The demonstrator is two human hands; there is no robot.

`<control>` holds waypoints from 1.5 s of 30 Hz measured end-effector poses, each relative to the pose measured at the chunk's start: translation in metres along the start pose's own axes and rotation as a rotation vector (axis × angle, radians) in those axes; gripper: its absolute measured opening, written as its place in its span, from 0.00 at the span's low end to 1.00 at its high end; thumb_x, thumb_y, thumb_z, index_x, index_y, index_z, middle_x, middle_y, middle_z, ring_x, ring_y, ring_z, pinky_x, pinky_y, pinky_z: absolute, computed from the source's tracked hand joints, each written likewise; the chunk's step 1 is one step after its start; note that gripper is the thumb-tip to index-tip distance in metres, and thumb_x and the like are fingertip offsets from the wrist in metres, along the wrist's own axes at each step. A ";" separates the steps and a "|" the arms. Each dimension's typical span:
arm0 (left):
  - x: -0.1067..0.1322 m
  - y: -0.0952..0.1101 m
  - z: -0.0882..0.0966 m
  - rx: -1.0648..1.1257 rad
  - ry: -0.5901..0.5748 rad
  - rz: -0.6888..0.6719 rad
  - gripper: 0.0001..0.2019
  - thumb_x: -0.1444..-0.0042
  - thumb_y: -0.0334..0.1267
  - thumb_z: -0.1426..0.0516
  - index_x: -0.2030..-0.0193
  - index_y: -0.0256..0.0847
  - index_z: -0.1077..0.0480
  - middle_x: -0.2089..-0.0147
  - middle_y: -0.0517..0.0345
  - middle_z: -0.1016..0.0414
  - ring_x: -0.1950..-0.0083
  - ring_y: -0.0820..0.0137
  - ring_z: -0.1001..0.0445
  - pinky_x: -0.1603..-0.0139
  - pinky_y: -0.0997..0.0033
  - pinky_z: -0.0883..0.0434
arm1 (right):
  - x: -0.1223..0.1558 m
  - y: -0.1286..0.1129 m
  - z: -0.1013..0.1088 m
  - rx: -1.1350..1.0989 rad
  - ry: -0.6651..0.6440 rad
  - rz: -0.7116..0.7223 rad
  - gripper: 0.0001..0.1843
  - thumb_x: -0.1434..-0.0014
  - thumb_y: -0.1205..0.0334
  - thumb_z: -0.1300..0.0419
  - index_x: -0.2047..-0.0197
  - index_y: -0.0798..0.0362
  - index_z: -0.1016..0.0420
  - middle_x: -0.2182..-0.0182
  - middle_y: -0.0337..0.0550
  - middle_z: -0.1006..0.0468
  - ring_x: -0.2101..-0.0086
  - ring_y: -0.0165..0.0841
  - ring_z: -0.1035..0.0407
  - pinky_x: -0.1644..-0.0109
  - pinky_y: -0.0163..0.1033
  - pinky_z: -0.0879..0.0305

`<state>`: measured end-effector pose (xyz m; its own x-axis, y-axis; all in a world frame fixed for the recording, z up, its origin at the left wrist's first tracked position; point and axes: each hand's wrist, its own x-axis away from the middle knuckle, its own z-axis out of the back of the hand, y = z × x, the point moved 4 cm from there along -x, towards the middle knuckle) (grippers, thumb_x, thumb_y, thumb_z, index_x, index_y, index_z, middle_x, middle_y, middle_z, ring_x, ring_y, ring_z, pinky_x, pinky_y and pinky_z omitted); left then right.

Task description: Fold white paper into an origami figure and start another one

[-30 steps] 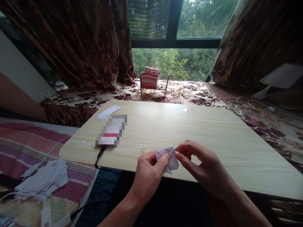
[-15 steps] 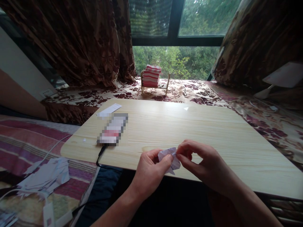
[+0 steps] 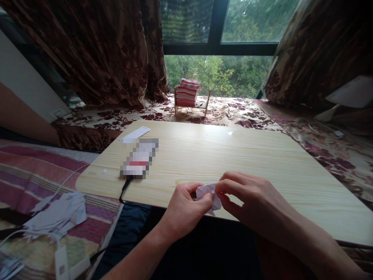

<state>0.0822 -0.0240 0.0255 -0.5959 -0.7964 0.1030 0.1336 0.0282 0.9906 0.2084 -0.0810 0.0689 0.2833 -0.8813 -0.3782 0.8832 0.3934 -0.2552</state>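
Observation:
A small piece of folded white paper [image 3: 204, 190] is held just above the near edge of the wooden table [image 3: 247, 155]. My left hand [image 3: 186, 210] pinches it, thumb on top and fingers behind. From the other side, my right hand [image 3: 247, 194] has its thumb and fingertips closed at the paper's right edge. My fingers cover part of the paper, so its full shape is hidden.
A blurred-out phone [image 3: 140, 159] with a black cable lies left on the table, near a white paper strip [image 3: 135, 134]. Paper scraps [image 3: 61, 214] and a power strip [image 3: 61, 262] rest on the striped bedding. Behind, a small rack holds folded striped cloths [image 3: 186, 93].
My right hand has shifted slightly left over the paper and covers more of its right edge. The left hand keeps its pinch. The whole view has moved a little.

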 end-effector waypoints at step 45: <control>-0.001 -0.007 0.002 0.206 -0.018 0.112 0.11 0.49 0.41 0.41 0.73 0.33 0.25 0.77 0.60 0.31 0.75 0.77 0.39 0.75 0.78 0.42 | 0.013 -0.002 -0.002 0.101 0.033 0.207 0.11 0.35 0.70 0.52 0.55 0.53 0.30 0.64 0.45 0.27 0.67 0.32 0.36 0.67 0.37 0.40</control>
<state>0.0803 -0.0226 0.0186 -0.6011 -0.7703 0.2127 0.0365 0.2394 0.9702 0.2094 -0.0924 0.0628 0.4517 -0.7748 -0.4424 0.8409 0.5354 -0.0793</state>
